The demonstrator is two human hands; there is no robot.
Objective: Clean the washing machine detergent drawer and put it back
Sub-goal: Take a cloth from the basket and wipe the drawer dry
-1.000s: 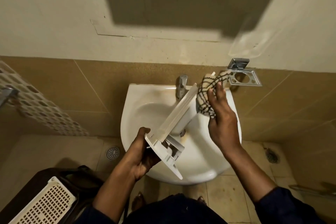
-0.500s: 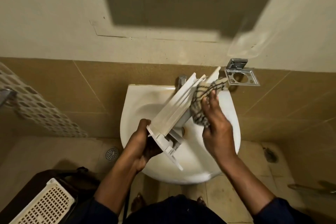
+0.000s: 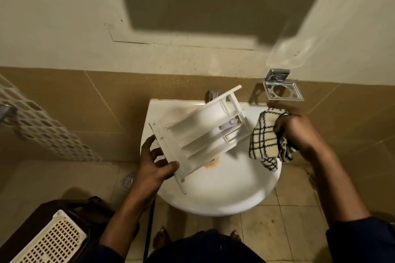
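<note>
Two hands share the work: our left hand (image 3: 154, 166) grips the front panel of the detergent drawer (image 3: 201, 132), thumb and fingers curled round its edge, tilting it so the open compartments face us. Our right hand (image 3: 299, 132) is bunched round a checked cloth (image 3: 264, 141), which hangs just beside the drawer's far end and does not seem to touch it. The drawer is thus out of the machine, held in the air between our hands, above the sink (image 3: 213, 205) that lies beneath them both. We judge the cleaning to be in its wiping stage, well on but not plainly finished. The compartments look white and free of residue, though the small parts nearer our right hand are too fine to judge. What is left, as we read it, is any last wipe inside, then carrying the drawer to the washing machine, which is not in view, and sliding it home. Beyond the drawer's far tip stands the tap (image 3: 212, 93), with no water visibly running; past our right hand a chrome holder (image 3: 282, 89) is fixed to the wall.
</note>
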